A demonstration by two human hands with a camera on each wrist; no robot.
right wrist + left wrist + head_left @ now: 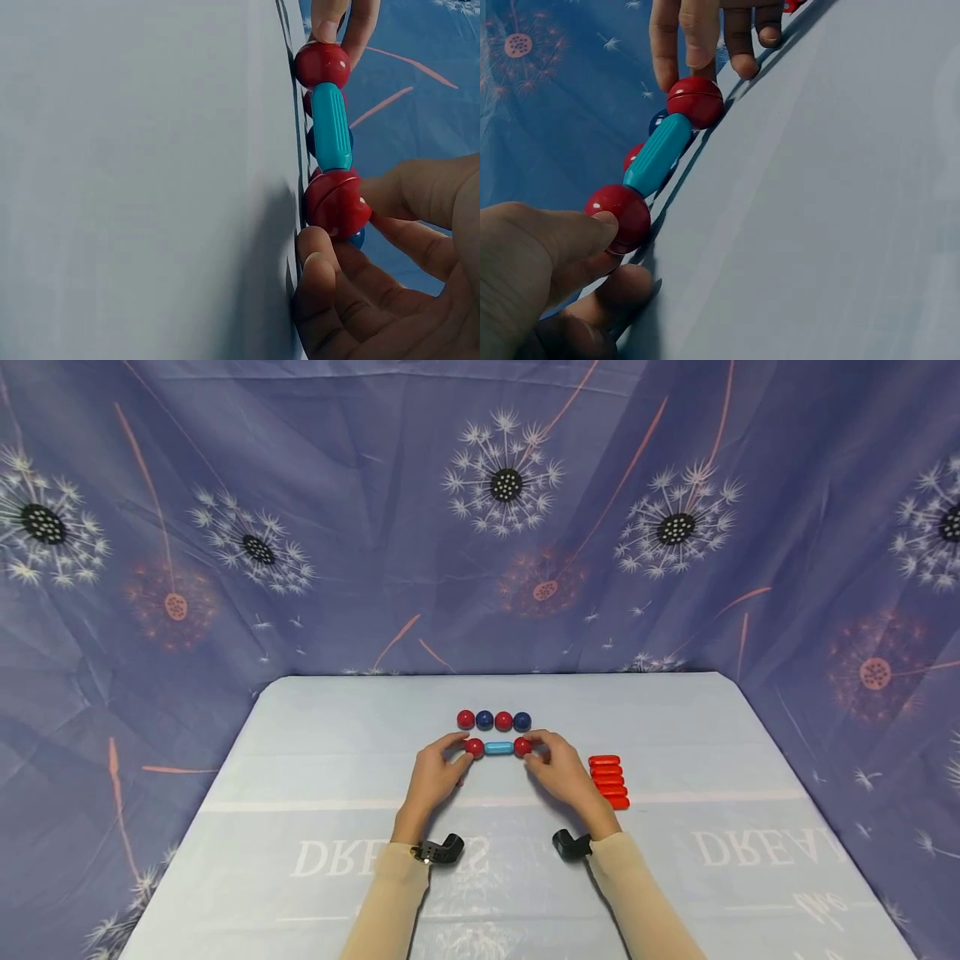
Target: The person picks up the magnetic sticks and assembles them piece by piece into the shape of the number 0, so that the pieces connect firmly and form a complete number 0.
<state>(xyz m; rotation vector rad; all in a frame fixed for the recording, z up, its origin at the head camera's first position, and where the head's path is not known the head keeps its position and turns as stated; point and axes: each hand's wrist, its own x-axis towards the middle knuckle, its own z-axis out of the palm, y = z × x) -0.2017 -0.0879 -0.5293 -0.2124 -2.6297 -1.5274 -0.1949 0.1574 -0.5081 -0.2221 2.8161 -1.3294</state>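
A ribbed light-blue rod [498, 748] spans two red balls, one at each end, forming a short bar. My left hand [437, 774] pinches the left red ball [619, 217] between thumb and fingers. On the other end, my right hand [558, 768] grips the right red ball [337, 204] the same way. The rod meets both balls in the two wrist views. Just behind the bar, a row of balls alternates red [466, 720] and dark blue [484, 721].
Several red rods [609, 781] lie stacked side by side on the white table [315, 752], right of my right hand. A purple dandelion-print cloth [375, 527] hangs behind the table and along its sides. Both wrists wear black cameras.
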